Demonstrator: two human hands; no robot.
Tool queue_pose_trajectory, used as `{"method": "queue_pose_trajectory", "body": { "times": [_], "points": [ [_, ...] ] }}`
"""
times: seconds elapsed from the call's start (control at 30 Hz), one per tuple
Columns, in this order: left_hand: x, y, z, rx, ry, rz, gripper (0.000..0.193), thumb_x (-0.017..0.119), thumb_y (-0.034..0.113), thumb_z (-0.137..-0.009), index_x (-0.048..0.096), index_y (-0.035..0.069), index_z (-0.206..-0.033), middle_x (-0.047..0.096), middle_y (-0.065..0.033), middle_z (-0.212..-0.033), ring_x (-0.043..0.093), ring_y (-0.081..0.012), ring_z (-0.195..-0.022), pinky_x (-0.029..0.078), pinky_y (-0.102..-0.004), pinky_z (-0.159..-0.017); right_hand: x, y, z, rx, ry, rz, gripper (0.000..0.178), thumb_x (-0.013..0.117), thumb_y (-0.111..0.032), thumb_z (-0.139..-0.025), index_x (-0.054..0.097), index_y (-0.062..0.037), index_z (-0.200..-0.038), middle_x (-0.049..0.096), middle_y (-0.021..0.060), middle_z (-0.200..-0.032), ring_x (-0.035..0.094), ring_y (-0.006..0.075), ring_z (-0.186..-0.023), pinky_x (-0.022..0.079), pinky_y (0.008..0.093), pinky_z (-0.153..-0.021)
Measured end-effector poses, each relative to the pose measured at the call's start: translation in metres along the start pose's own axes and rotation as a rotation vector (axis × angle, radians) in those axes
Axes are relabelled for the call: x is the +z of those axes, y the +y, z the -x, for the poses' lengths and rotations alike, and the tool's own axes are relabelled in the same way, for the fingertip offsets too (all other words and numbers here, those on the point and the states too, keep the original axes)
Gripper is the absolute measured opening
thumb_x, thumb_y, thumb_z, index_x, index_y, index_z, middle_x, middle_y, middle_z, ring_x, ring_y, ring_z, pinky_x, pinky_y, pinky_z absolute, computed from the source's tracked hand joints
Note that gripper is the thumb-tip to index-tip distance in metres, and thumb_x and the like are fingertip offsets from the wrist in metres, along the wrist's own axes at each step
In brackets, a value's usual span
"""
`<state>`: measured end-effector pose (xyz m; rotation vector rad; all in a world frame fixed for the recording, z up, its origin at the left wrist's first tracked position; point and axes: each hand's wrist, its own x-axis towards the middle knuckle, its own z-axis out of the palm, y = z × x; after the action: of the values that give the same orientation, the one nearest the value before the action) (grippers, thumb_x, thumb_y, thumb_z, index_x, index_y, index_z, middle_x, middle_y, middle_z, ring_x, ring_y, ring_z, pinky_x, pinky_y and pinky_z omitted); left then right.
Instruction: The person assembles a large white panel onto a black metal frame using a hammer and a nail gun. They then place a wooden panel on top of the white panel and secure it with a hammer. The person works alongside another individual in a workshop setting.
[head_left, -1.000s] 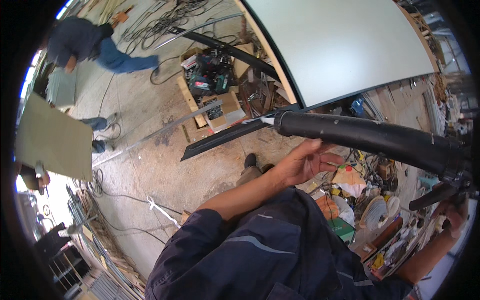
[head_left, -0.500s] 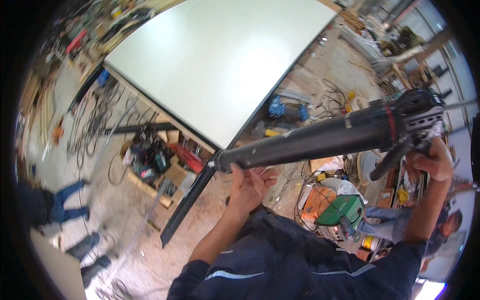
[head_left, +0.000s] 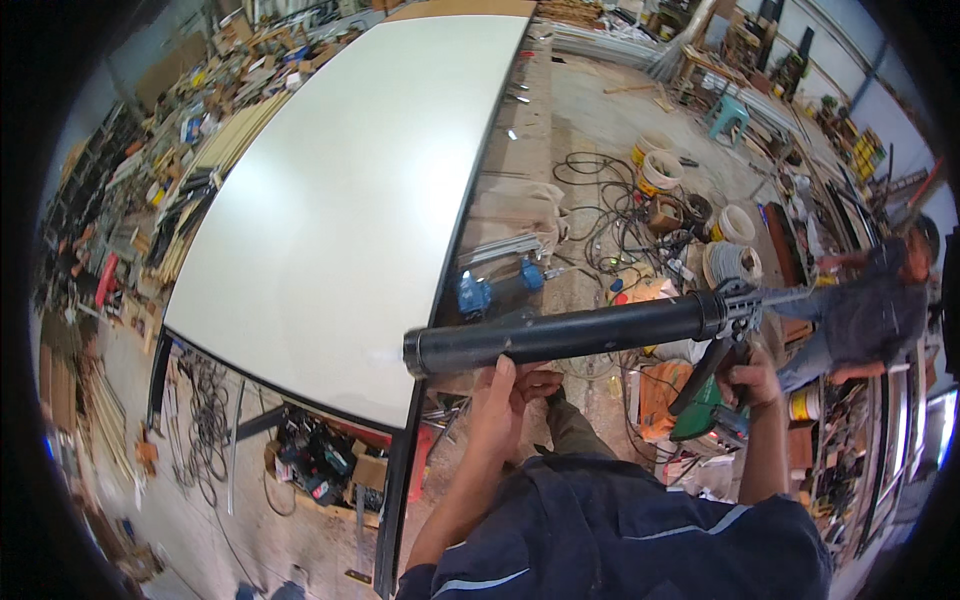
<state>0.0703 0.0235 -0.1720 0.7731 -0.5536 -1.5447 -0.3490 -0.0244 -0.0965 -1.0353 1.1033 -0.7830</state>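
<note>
A black caulking gun (head_left: 570, 338) with a long, thick barrel lies across in front of me, nearly level. Its blunt left end overlaps the near right corner of a large white panel (head_left: 320, 210). My left hand (head_left: 500, 405) holds the barrel from below near that end, thumb against its side and fingers partly curled. At the other end my right hand (head_left: 752, 382) is closed round the handle, beside the dark trigger. A metal rod (head_left: 785, 296) sticks out behind the gun's frame.
Blue power tools (head_left: 490, 288) and tangled cables lie right of the panel, near several buckets (head_left: 660, 172). Below its near edge stands a box of tools (head_left: 320, 460). At the right a person in dark clothes (head_left: 880, 300) stands near a green machine (head_left: 697, 415).
My view has turned, showing more of the panel. The gun appears lower and farther left, its blunt end now over the panel's corner. Both hands keep their hold on it.
</note>
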Motion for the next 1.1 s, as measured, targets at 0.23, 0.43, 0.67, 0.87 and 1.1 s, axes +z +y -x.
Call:
{"method": "queue_pose_trajectory", "body": {
  "times": [0.23,0.43,0.67,0.87,1.1],
  "points": [
    [0.064,0.000,-0.115,-0.029,-0.066,-0.343,0.046,0.051,0.037,-0.108,0.056,-0.002,-0.132,0.070,-0.0181,-0.120,0.071,-0.0224,-0.098,0.056,-0.0327,-0.086,-0.021,0.102,-0.047,-0.130,0.186,-0.537,0.047,0.068,-0.013,-0.077,0.059,0.0083,-0.118,0.063,0.0128,-0.071,0.047,0.0153,-0.039,0.034,0.0267,-0.035],
    [0.035,-0.065,-0.152,-0.115,0.054,-0.622,0.029,0.057,0.014,-0.105,0.058,-0.005,-0.127,0.071,-0.0145,-0.115,0.069,-0.0198,-0.104,0.057,-0.0333,-0.093,-0.055,0.080,-0.131,-0.026,0.314,-0.664,0.045,0.057,-0.007,-0.088,0.054,0.0126,-0.128,0.051,0.0047,-0.064,0.037,0.0101,-0.045,0.030,0.0237,-0.043],
    [0.017,-0.071,-0.168,-0.197,0.240,-0.781,0.025,0.060,0.012,-0.103,0.062,-0.006,-0.121,0.072,-0.0136,-0.110,0.068,-0.0178,-0.101,0.055,-0.0301,-0.090,-0.110,0.129,-0.228,-0.032,0.448,-0.986,0.037,0.053,0.006,-0.092,0.057,-0.0105,-0.125,0.060,0.0226,-0.129,0.047,0.0082,-0.064,0.036,0.0211,-0.047],
    [0.006,-0.059,-0.190,-0.104,0.385,-0.836,0.028,0.061,0.014,-0.103,0.061,-0.006,-0.123,0.072,-0.0141,-0.111,0.070,-0.0177,-0.096,0.056,-0.0306,-0.086,-0.104,0.094,-0.307,0.065,0.372,-0.866,0.049,0.051,-0.007,-0.099,0.042,0.0038,-0.146,0.043,0.0041,-0.090,0.039,0.0064,-0.060,0.030,0.0205,-0.051],
    [0.006,-0.065,-0.192,-0.107,0.463,-0.827,0.029,0.058,0.015,-0.105,0.060,-0.006,-0.124,0.073,-0.0158,-0.110,0.070,-0.0186,-0.092,0.057,-0.0317,-0.083,-0.078,0.098,-0.391,0.031,0.299,-1.085,0.024,0.053,0.001,-0.094,0.053,-0.0112,-0.115,0.060,0.0261,-0.135,0.043,0.0070,-0.064,0.035,0.0191,-0.051]
  ]
}}
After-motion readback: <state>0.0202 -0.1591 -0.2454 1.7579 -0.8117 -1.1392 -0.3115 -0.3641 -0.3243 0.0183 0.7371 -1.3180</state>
